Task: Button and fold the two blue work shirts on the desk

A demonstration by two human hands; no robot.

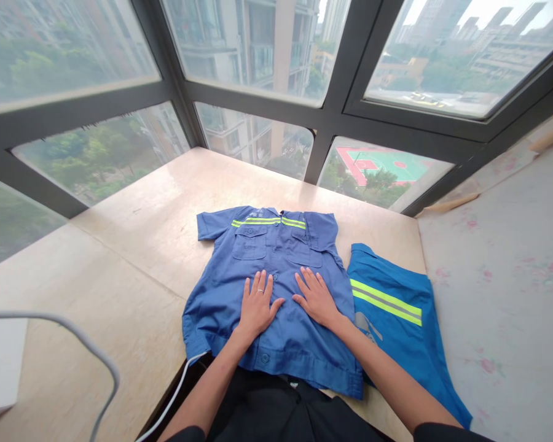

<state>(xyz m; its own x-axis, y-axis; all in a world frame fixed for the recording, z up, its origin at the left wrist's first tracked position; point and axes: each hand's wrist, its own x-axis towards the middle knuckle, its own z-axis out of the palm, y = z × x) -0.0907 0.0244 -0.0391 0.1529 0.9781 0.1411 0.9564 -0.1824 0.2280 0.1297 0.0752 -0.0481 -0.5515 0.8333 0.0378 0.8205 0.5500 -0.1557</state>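
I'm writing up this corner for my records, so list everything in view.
Short-sleeved work shirt: one, blue with yellow-and-grey stripes, under both hands
Second garment: one, brighter blue with yellow-and-grey band, right of shirt
Ledge: one, beige, beneath both garments
Box-like object: one, white, lower left
Cable: two visible stretches, greyish and white, lower left
Window panes: seven, clear, dark-grey-framed
Wall: one, pale with pink flowers, right
Buildings: several, mixed colours, outside
Trees: many, green, outside
Sports court: one, green and red, outside
Ring: one, silvery, left hand
Clothing: black, on the person
Left hand: one, bare, flat on shirt
Right hand: one, bare, flat on shirt
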